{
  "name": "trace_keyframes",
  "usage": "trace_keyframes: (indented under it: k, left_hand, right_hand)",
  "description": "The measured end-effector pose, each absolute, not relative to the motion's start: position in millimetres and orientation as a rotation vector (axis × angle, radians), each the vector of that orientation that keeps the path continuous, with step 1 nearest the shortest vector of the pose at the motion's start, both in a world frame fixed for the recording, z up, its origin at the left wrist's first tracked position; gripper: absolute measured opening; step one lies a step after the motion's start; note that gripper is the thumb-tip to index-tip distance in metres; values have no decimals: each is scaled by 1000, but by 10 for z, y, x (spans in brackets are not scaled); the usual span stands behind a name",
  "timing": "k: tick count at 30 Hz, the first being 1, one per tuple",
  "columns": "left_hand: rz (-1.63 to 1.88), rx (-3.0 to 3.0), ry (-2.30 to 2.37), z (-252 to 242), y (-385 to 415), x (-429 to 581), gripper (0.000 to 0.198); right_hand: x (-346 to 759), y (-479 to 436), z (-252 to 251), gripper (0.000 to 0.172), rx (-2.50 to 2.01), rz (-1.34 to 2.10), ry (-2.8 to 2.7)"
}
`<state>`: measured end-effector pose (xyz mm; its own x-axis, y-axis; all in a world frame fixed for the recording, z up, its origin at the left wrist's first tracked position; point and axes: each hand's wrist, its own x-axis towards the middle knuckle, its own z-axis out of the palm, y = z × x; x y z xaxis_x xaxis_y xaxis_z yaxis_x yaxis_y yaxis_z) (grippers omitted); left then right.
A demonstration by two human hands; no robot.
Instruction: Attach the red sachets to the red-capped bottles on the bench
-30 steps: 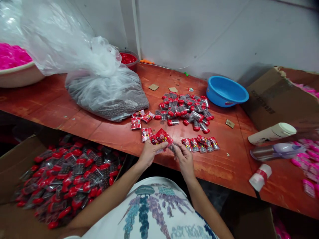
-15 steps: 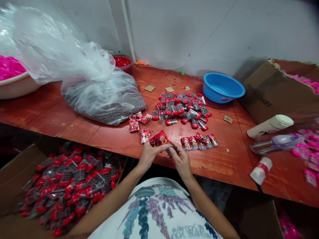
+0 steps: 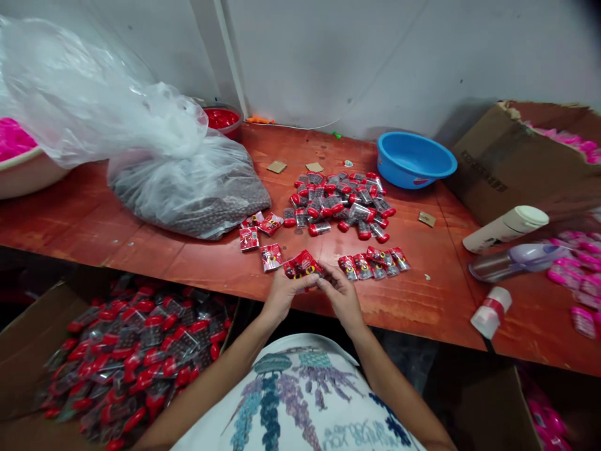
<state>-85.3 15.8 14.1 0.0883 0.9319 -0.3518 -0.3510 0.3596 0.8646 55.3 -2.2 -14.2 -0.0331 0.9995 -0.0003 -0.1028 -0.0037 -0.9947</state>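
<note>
The packet point(image 3: 300, 263) is small, red and shiny, printed with dark shapes and spots of yellow, with a pale round mark towards its far corner. It is held up at the front edge of the table point(image 3: 188, 266), between the two hands. The left hand point(image 3: 280, 294) has it pinched along the left and near side, thumb on top and pointing right. The right hand point(image 3: 342, 295) is closed on its right end, thumb and fingers drawn together; whether anything else sits inside those fingers is hidden. The two thumb tips come close together at the packet's near right side, and most of its printed face shows beyond them.

Just past the left hand, another red packet point(image 3: 271, 257) lies flat on the table. Beyond the right hand, a row of packets point(image 3: 362, 267) lies side by side, some overlapping. Farther back is a loose heap of small clear bottles point(image 3: 338, 203) with red caps, and behind it, to the right, a blue basin point(image 3: 399, 168) stands near the wall.
</note>
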Motion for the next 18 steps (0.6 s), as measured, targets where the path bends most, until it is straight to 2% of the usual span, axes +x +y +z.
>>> trace_keyframes:
  k: [5,10,14,16,18]
  left_hand:
    - [1032,596,1000,89,175,-830,33]
    - [1006,358,967,86,248,-891,37]
    - [1021,335,973,80,263,-882,36]
    - [1021,340,986,69,265,-846,36]
    - [1026,349,996,56,270,-809,34]
  right_hand:
    - [733,35,-208,34,-1182,1268,-1129]
    - [1420,121,-265,32,-1529,723,-1252]
    - [1633,123,-194,39,-1775,388,-1305]
    - [1440,98,-143,37,-1705,404,-1332]
    - [1117,77,-112,30,-1523,616,-1412]
